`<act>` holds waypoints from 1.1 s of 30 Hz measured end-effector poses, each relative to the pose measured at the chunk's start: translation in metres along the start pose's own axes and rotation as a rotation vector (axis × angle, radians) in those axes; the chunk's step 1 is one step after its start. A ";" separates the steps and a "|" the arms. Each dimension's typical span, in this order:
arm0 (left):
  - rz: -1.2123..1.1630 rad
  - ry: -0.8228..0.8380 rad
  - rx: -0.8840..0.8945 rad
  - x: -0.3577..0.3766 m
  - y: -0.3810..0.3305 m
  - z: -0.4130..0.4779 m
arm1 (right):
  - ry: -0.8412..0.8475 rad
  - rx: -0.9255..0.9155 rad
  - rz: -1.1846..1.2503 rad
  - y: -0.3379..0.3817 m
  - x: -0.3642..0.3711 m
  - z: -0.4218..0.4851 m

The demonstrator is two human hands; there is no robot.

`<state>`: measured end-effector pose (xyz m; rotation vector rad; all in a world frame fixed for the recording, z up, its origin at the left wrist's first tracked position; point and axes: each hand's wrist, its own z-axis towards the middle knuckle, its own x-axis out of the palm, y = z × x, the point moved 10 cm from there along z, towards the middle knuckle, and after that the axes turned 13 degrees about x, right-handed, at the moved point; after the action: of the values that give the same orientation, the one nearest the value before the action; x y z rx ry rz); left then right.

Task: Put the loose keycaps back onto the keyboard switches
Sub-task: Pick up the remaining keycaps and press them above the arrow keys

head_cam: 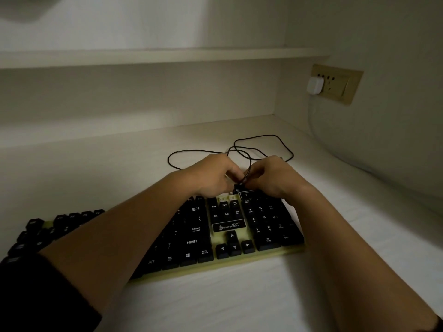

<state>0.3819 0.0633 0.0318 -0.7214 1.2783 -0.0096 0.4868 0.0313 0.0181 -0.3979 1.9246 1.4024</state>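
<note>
Both my forearms reach forward and converge. My left hand is knuckles-up, its fingers curled inward toward my right hand, which mirrors it with fingers bent. The fingertips of the two hands meet, pinched together on something small and dark. A dark sleeve covers my left upper forearm.

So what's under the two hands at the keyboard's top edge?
Under the left hand and right hand, bare pale switches show on the keyboard. Fingers pinch a small dark piece, likely a keycap; the rest is hidden.
</note>
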 end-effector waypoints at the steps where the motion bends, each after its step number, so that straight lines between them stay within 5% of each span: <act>1: -0.004 -0.004 0.012 0.000 0.000 0.001 | -0.012 -0.001 0.008 -0.001 -0.001 0.000; 21: -0.082 0.020 0.033 0.005 0.007 0.001 | -0.196 0.098 0.087 -0.015 -0.020 0.009; 29: 0.005 -0.003 -0.028 -0.007 0.019 -0.010 | -0.371 -0.060 0.203 0.009 -0.041 -0.010; 33: -0.059 -0.108 -0.042 -0.022 0.020 -0.021 | -0.196 -0.227 0.312 0.035 -0.024 -0.022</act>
<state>0.3489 0.0780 0.0389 -0.7858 1.1569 0.0083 0.4739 0.0202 0.0632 -0.0590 1.7251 1.7988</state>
